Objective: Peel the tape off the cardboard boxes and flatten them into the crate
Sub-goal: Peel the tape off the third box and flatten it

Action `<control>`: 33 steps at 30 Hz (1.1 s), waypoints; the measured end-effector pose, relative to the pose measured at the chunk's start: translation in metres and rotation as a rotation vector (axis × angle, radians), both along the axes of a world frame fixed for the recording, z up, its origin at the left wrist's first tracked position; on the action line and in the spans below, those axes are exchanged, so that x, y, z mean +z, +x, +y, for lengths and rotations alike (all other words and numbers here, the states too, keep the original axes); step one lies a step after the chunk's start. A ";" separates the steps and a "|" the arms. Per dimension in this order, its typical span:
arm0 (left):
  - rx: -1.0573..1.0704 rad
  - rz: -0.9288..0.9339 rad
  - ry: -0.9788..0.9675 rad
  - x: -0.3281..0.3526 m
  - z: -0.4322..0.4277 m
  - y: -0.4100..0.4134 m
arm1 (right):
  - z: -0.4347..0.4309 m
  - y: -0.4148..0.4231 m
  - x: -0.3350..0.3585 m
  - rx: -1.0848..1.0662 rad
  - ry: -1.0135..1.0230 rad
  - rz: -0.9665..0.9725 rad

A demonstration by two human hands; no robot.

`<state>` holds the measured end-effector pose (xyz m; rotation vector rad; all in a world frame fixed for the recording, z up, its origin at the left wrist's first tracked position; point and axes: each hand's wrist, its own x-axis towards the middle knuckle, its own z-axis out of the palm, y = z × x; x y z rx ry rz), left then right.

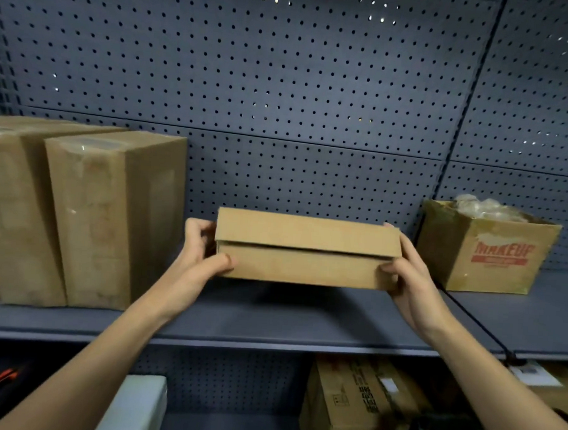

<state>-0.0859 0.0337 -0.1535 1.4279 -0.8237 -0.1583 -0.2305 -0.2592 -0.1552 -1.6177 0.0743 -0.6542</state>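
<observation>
Nearest, down low, sit a printed brown box (357,405) and a white thing (138,405). Above them, the left hand (203,256) holds the left end of a small cardboard box (307,249), thumb on the front, fingers round the end. The right hand (412,276) holds the right end the same way. The small cardboard box is in the middle, over the grey shelf (269,317); I cannot tell if it rests there or is lifted a little. Its lid flap hangs over the front, and I see no tape on this side. To do this well, I think both hands should hold the ends evenly, bring the box close, then turn it to find the tape. Squeezing hard could bend it. No crate shows. Farther left stand tall boxes (109,217) with shiny tape on top. Far right is an open box (486,257) with red letters. Behind all is a wall full of holes (284,82).
</observation>
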 end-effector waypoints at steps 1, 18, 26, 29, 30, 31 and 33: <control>0.004 -0.028 0.043 -0.005 0.001 -0.002 | 0.000 -0.002 -0.007 0.002 -0.011 0.028; 0.028 -0.093 0.366 -0.062 0.015 0.001 | 0.003 -0.029 -0.048 0.018 -0.409 0.259; 0.113 -0.333 0.439 -0.042 0.014 -0.011 | -0.009 -0.039 -0.042 -0.135 -0.933 0.153; 0.103 -0.422 0.460 -0.040 0.017 -0.010 | -0.014 -0.043 -0.035 -0.132 -1.047 0.159; 0.085 -0.405 0.437 -0.040 0.020 -0.010 | -0.015 -0.045 -0.032 -0.124 -1.070 0.179; 0.069 -0.380 0.408 -0.040 0.022 -0.009 | -0.016 -0.046 -0.030 -0.115 -1.076 0.188; 0.074 -0.356 0.356 -0.038 0.024 -0.009 | -0.016 -0.047 -0.026 -0.097 -1.028 0.161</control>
